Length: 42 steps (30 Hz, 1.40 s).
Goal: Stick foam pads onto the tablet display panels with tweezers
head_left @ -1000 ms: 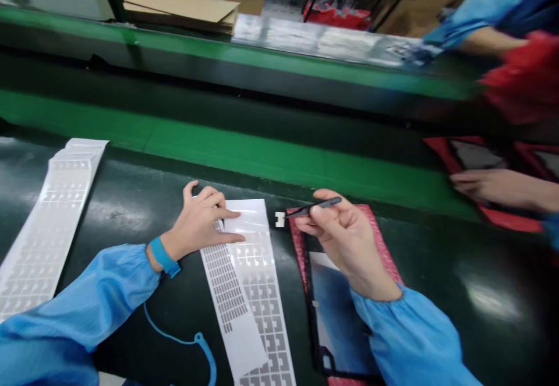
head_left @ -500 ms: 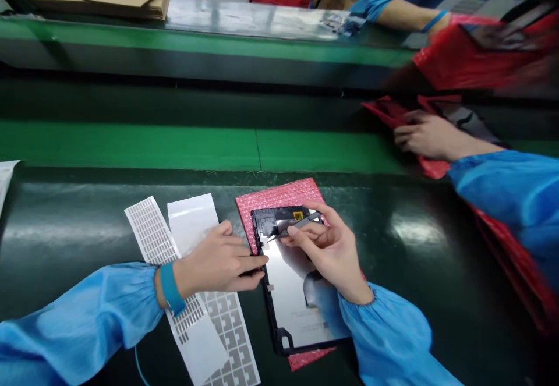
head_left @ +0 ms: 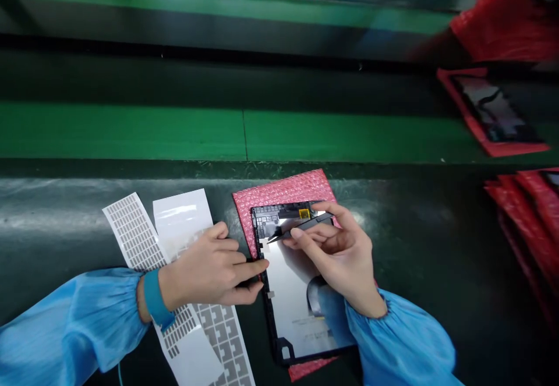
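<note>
A tablet screen assembly (head_left: 301,293) with a black frame and silvery back lies on a pink bubble-wrap bag (head_left: 283,194). My right hand (head_left: 338,252) grips dark tweezers (head_left: 305,223), their tips at the small pale tabs near the panel's upper left edge. My left hand (head_left: 218,269) has its fingers stretched out, the index fingertip touching the panel's left edge. Under my left wrist and hand are a white sheet of small grey stickers (head_left: 135,229) and another sheet with larger grey cut-out stickers (head_left: 229,339).
At the far right, another panel (head_left: 493,106) lies on a red bag on the green strip. Several red bubble bags (head_left: 524,217) are stacked at the right edge. A raised green ledge (head_left: 131,133) runs across behind the work surface.
The co-worker's arm and hand at the right have left the view; a panel on a red bag now lies there. The view has tilted downward. My hands stay at the panel's upper left edge.
</note>
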### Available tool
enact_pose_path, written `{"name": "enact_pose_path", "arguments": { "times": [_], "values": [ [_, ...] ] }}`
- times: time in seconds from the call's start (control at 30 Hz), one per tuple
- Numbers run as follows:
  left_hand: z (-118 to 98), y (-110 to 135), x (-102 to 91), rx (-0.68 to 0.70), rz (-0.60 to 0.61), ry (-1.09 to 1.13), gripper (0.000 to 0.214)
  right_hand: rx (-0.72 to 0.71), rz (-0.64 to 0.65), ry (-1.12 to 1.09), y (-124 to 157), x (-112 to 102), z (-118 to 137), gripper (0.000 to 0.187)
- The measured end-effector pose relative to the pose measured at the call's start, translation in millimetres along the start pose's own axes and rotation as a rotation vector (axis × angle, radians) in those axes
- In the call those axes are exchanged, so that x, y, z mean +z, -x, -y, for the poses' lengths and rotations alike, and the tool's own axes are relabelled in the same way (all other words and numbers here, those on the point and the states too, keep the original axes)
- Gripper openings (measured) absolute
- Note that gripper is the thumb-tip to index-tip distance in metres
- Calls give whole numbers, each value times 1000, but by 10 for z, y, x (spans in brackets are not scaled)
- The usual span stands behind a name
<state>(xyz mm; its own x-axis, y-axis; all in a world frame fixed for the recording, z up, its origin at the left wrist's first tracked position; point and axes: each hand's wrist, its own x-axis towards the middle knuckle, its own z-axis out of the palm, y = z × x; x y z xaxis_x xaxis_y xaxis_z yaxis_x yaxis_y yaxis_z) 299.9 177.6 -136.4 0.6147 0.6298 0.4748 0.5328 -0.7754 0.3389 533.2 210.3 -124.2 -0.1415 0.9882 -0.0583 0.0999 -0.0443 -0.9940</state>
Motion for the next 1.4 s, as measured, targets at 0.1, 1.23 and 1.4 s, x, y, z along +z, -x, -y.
{"name": "enact_pose_path", "arguments": {
  "times": [0.1,1.23,1.4],
  "values": [
    [-1,9,3,-5,2,1,22,5,4,-5,2,-11,-15,48],
    [-55,-19,-43,-194,147,-71,60,63,-108,-13,-42,-91,-4,63],
    [-127,-105,-213,-273,239,-15,74,21,-77,-110,95,-201,-14,41]
  ]
}}
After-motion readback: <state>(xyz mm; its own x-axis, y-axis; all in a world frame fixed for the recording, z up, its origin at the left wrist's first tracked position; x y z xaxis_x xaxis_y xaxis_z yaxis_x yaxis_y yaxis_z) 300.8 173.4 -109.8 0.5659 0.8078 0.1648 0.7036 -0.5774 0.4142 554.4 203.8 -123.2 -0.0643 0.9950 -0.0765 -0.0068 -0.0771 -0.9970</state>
